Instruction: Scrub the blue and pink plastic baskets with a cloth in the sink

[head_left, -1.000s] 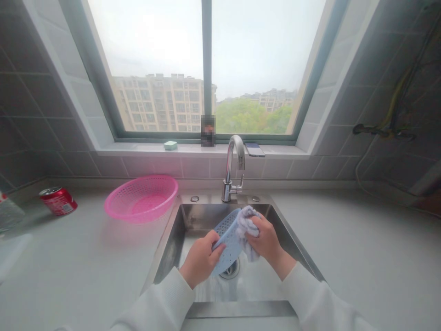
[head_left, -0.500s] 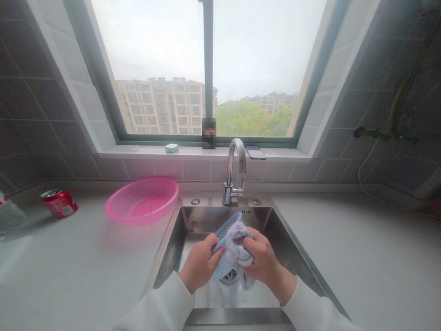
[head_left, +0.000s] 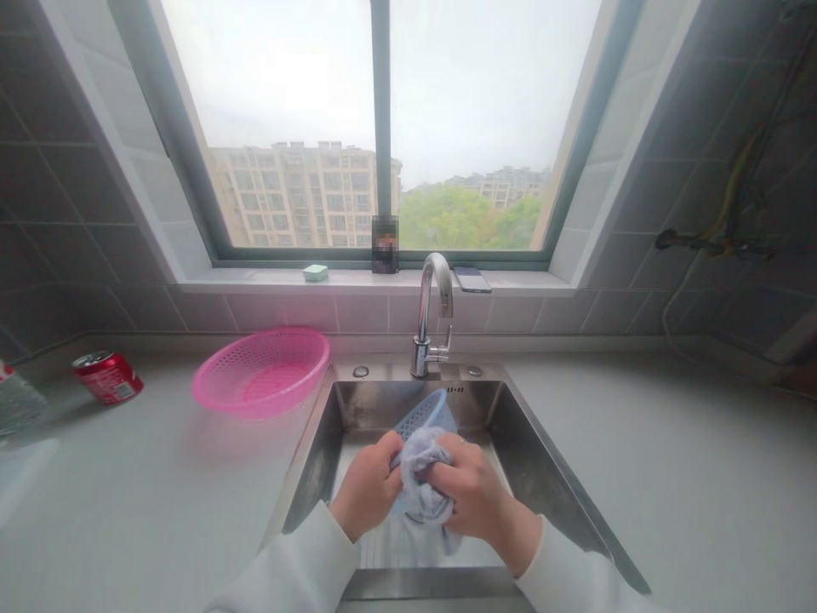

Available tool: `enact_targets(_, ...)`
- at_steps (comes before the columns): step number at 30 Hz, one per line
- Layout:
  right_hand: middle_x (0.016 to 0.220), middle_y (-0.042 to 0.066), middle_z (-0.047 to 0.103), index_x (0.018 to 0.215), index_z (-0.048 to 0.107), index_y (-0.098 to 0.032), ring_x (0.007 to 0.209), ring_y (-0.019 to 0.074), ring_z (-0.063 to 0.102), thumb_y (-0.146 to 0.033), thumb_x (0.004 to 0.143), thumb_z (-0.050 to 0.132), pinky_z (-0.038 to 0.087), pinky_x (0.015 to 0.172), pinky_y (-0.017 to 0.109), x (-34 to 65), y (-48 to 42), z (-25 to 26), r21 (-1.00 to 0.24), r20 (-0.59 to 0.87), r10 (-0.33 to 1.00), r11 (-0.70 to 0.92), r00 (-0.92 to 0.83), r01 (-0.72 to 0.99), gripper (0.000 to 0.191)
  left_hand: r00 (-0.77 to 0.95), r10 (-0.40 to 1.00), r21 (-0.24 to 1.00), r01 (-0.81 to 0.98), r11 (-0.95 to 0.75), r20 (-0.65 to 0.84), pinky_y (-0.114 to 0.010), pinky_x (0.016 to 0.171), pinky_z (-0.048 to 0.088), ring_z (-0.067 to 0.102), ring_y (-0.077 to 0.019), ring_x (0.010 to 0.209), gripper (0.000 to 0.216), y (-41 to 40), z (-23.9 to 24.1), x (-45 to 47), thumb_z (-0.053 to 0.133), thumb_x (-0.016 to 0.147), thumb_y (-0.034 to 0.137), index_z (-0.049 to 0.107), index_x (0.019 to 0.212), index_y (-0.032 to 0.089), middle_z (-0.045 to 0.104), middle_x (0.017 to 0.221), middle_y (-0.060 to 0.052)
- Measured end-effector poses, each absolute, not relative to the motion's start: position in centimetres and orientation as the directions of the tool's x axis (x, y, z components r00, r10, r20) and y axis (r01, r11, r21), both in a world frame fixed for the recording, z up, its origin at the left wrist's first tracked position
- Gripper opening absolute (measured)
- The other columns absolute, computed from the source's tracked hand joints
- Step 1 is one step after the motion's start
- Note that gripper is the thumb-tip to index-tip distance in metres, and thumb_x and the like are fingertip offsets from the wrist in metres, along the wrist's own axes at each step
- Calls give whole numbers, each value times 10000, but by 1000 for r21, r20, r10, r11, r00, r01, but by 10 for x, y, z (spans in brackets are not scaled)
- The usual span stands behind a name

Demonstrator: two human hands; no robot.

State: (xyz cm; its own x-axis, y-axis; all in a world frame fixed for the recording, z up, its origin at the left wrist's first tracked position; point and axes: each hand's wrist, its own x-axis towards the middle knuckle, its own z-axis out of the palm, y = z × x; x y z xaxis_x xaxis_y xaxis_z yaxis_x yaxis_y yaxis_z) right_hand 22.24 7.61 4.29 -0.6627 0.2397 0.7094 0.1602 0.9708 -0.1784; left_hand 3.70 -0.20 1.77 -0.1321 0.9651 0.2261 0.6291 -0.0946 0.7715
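Note:
Over the steel sink (head_left: 555, 477), my left hand (head_left: 370, 484) grips the rim of a light blue perforated basket (head_left: 422, 415), which is held tilted. My right hand (head_left: 476, 489) is closed around a bunched pale grey-white cloth (head_left: 425, 468). The cloth lies against the near side of the basket and hides much of it, along with most of the drain beneath. A chrome faucet (head_left: 425, 315) stands behind the basket at the sink's back edge.
A pink colander (head_left: 261, 375) sits on the counter left of the sink. Farther left are a red can (head_left: 107, 377) and a clear plastic bottle (head_left: 19, 400). On the windowsill lie a pale green block (head_left: 315, 272) and a phone (head_left: 472, 280).
My right hand has moved the cloth a little left and down over the basket. More of the basket's far side shows behind it; my left hand keeps its grip.

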Motion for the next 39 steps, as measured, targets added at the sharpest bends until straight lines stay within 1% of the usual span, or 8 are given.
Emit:
enact_targets(6,816,71,675,822,680,-206,788,236,658,-208,773,617,567,684,345,236,107,43,-356,738,495,863,-459,360,80,-127,982,829,558,-45,139,-242,541,290,467,-151,547,223,-4,21,39,511,873,405,456,741,234,504,578,45)
enact_targets(12,732,53,635,755,684,-227,645,200,596,-243,769,655,496,565,305,223,69,45,-198,728,253,967,-637,157,36,-110,969,788,605,-111,221,-248,576,326,489,-155,598,169,-2,21,39,529,848,334,488,731,218,547,630,28)
enact_targets(17,858,76,699,847,706,-212,823,250,659,-183,713,623,555,716,379,237,107,41,-467,738,529,849,-420,249,160,-83,978,830,546,-114,189,-239,544,332,501,-145,542,199,-7,26,36,528,883,362,484,750,222,547,575,44)
enact_targets(20,740,30,693,751,682,-230,698,219,634,-182,657,628,538,654,357,250,140,35,-722,615,748,662,-250,204,119,-48,980,866,476,-150,195,-235,538,351,516,-137,527,208,-13,30,33,546,871,361,485,734,218,553,566,45)
enact_targets(27,850,65,771,879,701,-202,774,235,714,-248,684,669,579,715,369,259,170,20,-915,400,901,403,-166,-17,203,-32,977,946,258,-197,212,-223,483,402,554,-131,475,313,-25,44,24,630,840,448,488,707,203,560,540,32)
enact_targets(30,913,61,775,891,704,-210,843,250,716,-225,636,729,572,786,391,262,174,18,-954,280,946,255,-165,-157,256,-39,969,957,170,-236,246,-220,462,440,570,-131,460,386,-30,48,20,671,834,518,501,705,195,572,531,27)
enact_targets(34,835,27,749,854,686,-218,744,224,691,-251,622,754,560,705,349,262,173,18,-965,103,970,44,-221,-257,244,-124,947,954,69,-290,297,-205,431,453,564,-117,438,470,-36,49,14,711,805,593,505,695,186,545,526,42)
enact_targets(39,749,0,710,800,673,-218,670,201,657,-253,607,734,531,644,323,259,166,22,-969,67,976,15,-206,-245,206,-100,951,957,47,-288,291,-194,428,456,548,-105,443,496,-35,52,11,720,798,611,507,682,178,535,540,43)
